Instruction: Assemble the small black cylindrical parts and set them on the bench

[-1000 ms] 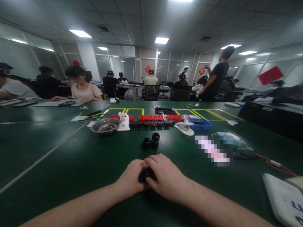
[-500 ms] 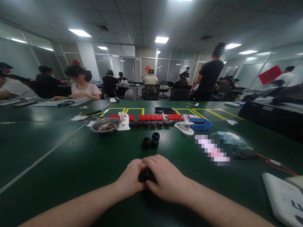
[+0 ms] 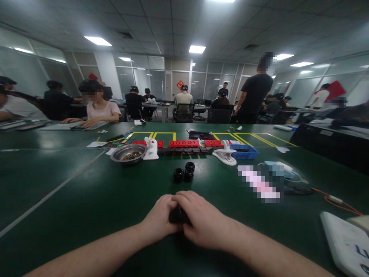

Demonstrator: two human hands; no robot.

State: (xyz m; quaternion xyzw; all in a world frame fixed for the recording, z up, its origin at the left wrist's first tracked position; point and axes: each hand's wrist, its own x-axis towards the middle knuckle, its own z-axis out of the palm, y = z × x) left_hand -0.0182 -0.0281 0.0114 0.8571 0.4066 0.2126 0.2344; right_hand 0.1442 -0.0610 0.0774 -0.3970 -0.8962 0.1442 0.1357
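Note:
My left hand (image 3: 160, 215) and my right hand (image 3: 203, 220) meet low in the middle of the view. Between them they grip a dark, rounded black part (image 3: 178, 215), mostly covered by fingers and palms. The right fingers lie over the left fingertips. Just beyond my hands stand black ring-shaped parts, one at the left (image 3: 178, 174), one at the right (image 3: 188, 174) and one behind (image 3: 190, 166). They are round with open centres, like small tyres; whether the held part matches them I cannot tell.
Across the green table (image 3: 86, 215) stand a metal bowl (image 3: 115, 158) of small brassy pieces, red slotted strips (image 3: 184, 143), white clamp-like stands (image 3: 150, 149) and a blue tray (image 3: 245, 154). A white device (image 3: 343, 238) lies near right. Several people sit or stand beyond.
My right thumb has shifted slightly right and down around the black part; both hands keep hold of it. The person across the table has moved their hands.

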